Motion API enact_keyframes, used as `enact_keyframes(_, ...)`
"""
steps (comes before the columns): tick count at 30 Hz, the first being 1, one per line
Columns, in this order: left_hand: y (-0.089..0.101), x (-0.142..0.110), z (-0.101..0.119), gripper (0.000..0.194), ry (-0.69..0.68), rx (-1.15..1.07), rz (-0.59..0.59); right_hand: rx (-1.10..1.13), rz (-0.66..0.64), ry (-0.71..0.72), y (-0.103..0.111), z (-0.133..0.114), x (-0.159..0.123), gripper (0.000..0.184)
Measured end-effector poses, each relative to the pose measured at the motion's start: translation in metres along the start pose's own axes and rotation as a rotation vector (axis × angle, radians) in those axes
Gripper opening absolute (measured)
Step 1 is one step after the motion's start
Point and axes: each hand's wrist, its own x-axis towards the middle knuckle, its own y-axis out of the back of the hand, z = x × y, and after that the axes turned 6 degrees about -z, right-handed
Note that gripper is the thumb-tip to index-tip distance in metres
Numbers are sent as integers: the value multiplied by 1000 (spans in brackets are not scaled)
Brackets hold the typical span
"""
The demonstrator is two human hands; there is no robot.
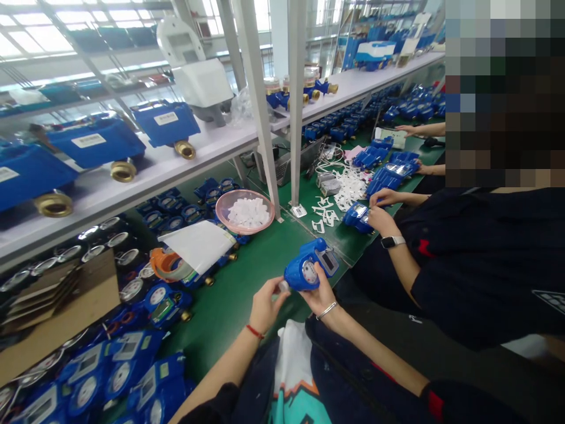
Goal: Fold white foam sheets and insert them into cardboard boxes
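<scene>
A blue water meter (296, 272) with a round dial and a rectangular display is held up above the green bench. My right hand (321, 294) is wrapped round its lower side, thumb near the display. My left hand (266, 305) pinches a small whitish cap (283, 286) against the meter's left end; whether it is seated there I cannot tell. Beyond my hands, a pink bowl (222, 219) holds many white plastic caps of what looks like the same kind.
Blue meters (88, 377) crowd the left, beside cardboard (95, 300), a tape roll (165, 265) and white paper (200, 244). Metal posts (295, 118) rise from the bench to a shelf (220, 141). At right, a co-worker's hands (382, 212) work on another meter (356, 215) near loose white parts (351, 182).
</scene>
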Motion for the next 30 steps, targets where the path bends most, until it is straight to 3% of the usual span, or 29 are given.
enact_keyframes(2, -2, 4, 1, 46, 144, -268, -7, 10, -30, -90, 3, -6, 2, 45)
enact_keyframes(4, -4, 7, 2, 66, 202, -468, -24, 21, -86, -202, 7, -12, 1, 51)
enact_keyframes(6, -5, 9, 4, 92, 173, -621, -113, 32, -156, -319, 11, -16, -2, 56)
enact_keyframes(8, -6, 6, 9, 102, 109, -745, -243, 41, -205, -438, 15, -18, -5, 59)
enact_keyframes(10, -5, 1, 18, 97, 69, -770, -282, 41, -219, -518, 18, -19, -8, 61)
enact_keyframes(15, -1, -6, 36, 94, 112, -694, -229, 16, -240, -570, 20, -24, -11, 60)
enact_keyframes(21, 0, 7, 21, 105, 117, -675, -280, -70, -224, -589, 15, -32, -2, 61)
enact_keyframes(24, 28, 35, 13, 97, 51, -377, -437, -269, -204, -471, 15, -32, 17, 59)
enact_keyframes(26, 64, 69, 11, 69, 49, -20, -443, -494, -199, -231, 22, -30, 35, 63)
enact_keyframes(28, 104, 116, 10, 39, 136, 318, -260, -756, -197, 63, 34, -26, 55, 83)
enact_keyframes(30, 139, 168, 4, 32, 285, 574, -66, -1006, -211, 297, 51, -22, 72, 103)
